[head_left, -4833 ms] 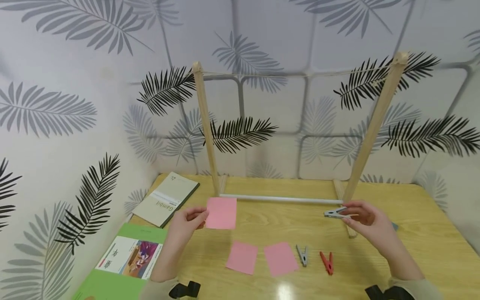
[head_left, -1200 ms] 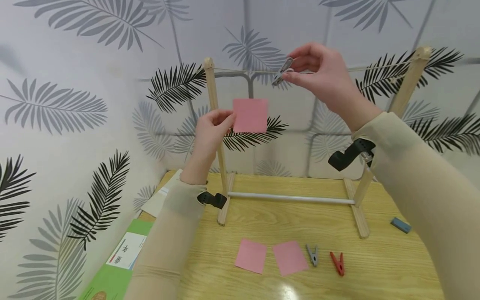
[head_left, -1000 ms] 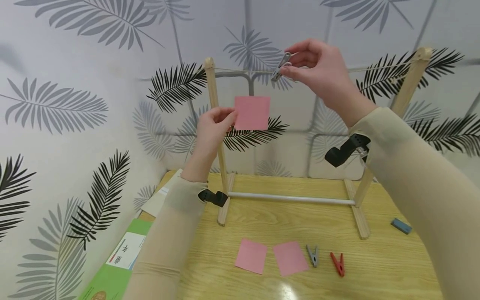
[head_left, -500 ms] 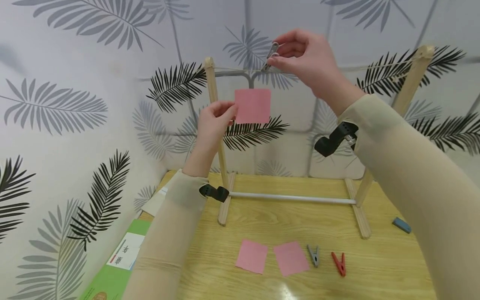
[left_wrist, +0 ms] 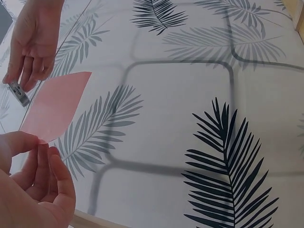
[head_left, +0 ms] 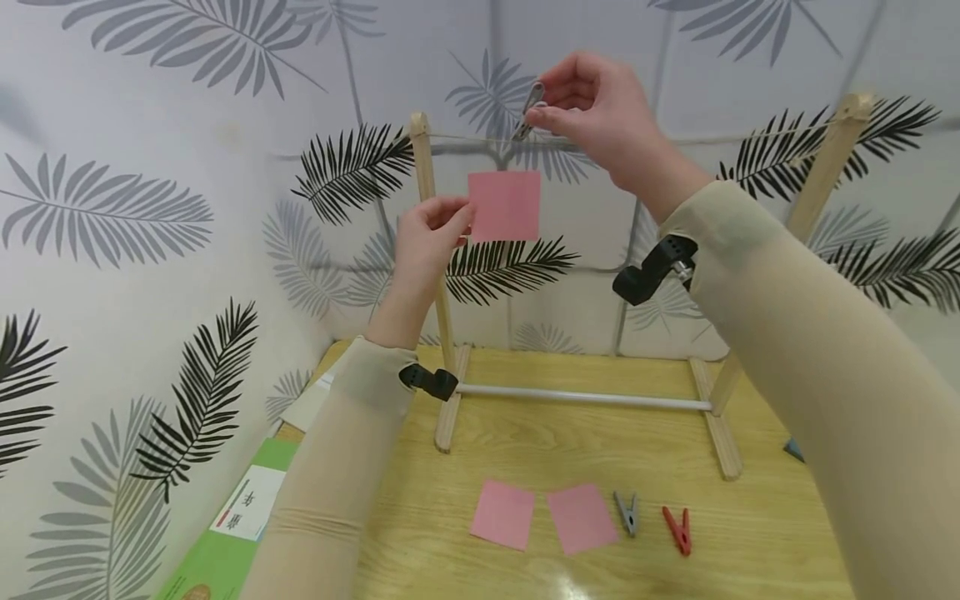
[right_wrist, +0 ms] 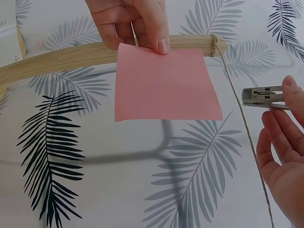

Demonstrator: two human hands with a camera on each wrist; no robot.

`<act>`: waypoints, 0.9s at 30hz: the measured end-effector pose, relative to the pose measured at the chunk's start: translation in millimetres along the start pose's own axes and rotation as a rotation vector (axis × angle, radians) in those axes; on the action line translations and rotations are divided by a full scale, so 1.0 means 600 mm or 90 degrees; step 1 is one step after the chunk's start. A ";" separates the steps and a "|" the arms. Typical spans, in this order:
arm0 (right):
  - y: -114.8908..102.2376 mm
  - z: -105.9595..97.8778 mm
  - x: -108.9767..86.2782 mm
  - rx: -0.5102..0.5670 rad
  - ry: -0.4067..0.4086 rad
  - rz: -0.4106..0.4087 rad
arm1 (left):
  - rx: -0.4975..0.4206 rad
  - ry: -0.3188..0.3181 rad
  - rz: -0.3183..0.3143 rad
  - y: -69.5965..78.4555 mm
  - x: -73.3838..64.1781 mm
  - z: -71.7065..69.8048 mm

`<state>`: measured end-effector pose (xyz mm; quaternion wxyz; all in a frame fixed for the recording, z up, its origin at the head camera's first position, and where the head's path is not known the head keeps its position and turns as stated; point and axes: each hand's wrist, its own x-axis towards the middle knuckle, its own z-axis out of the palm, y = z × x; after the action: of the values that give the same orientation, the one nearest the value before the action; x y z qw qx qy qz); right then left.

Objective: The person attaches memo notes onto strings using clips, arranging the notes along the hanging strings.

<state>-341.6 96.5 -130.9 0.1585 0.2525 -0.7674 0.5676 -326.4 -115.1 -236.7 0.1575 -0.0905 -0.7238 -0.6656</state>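
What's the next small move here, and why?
Probably raise the left hand to bring its pink note up to the string: in the head view the note sits below it, while the right hand holds a gray clip near the string.

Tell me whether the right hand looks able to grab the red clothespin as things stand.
Probably not: the right hand pinches a gray clothespin near the string, so it is busy. Nothing covers the red clothespin on the table, though.

Wall [head_left: 420, 46]: wht., blk. & gry. leaf pattern. Paper sqs. [head_left: 504, 207] (3): plain pink. Pegs [head_left: 630, 524]: 2 gry., 1 red. Tabletop [head_left: 555, 450]: yel. wood grain. Sleeves [head_left: 810, 333]: beige.
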 end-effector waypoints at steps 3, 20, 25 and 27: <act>0.000 0.002 0.001 -0.026 -0.002 -0.010 | 0.003 0.001 0.002 0.001 0.000 0.002; -0.001 0.005 0.006 -0.119 -0.011 -0.011 | 0.001 -0.004 0.004 0.006 0.003 0.019; -0.002 0.009 0.005 -0.172 -0.027 -0.015 | -0.005 -0.004 0.016 0.004 0.003 0.023; -0.002 0.011 0.005 -0.194 -0.036 -0.016 | -0.005 -0.003 0.017 0.003 0.004 0.023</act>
<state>-342.8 89.1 -130.4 0.1804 0.2514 -0.8454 0.4354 -329.4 -101.1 -235.2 0.1641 -0.1024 -0.7202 -0.6663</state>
